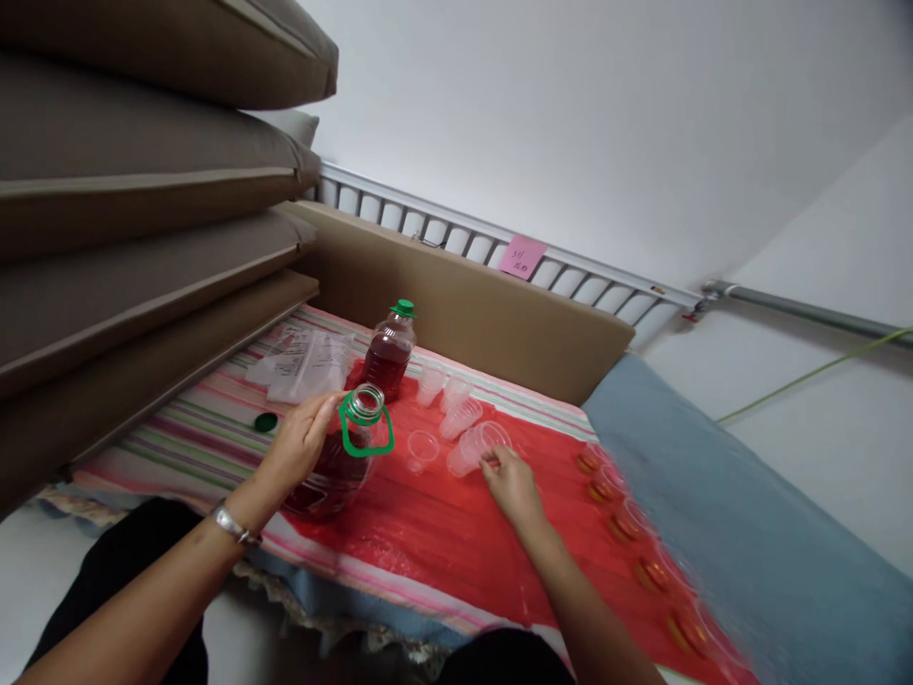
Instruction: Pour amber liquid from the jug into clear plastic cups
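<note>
A large clear jug (335,476) of dark red liquid stands uncapped on the red sheet, a green handle ring around its neck. My left hand (306,433) is closed against the jug's left side near the neck, its fingertips partly hidden. My right hand (512,483) pinches the rim of a clear plastic cup (475,449) that lies tilted among other stacked cups. Between the hands, a single clear cup (422,447) stands on the sheet. Behind the jug is a second bottle (389,357) of red liquid with a green cap.
Several cups with amber liquid (628,521) line the right edge of the red sheet (428,542). A green cap (265,421) and plastic bags (310,366) lie on the striped cloth. Stacked cushions (157,200) rise at left; a brown board (456,295) and radiator stand behind.
</note>
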Motion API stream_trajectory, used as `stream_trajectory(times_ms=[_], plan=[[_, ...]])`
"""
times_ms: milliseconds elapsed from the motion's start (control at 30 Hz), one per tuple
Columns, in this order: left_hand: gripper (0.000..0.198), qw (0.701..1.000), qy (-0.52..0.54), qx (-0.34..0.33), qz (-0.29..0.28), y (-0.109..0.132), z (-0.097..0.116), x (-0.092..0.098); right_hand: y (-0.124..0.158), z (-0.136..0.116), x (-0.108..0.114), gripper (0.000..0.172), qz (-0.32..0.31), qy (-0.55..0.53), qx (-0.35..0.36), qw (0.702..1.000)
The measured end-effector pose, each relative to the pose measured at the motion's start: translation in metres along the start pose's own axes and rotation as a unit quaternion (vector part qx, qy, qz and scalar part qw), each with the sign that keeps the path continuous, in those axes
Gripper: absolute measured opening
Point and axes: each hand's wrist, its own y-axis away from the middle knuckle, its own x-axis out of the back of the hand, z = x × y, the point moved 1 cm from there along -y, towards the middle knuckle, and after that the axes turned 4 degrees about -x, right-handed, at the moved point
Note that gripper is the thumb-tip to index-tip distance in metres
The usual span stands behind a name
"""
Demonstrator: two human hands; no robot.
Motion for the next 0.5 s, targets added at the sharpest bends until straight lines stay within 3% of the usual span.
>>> stream_trajectory(times_ms=[300, 500], plan=[[0.051, 1.0, -0.001, -0.001, 0.001, 0.0, -0.003, 0.0, -0.005, 0.015, -0.013, 0.007, 0.013, -0.018, -0.016, 1.0], [0.05, 1.0, 0.003, 0.003, -0.003, 0.001, -0.003, 0.0, -0.003, 0.019, -0.017, 0.014, 0.038, -0.014, -0.029, 0.999]])
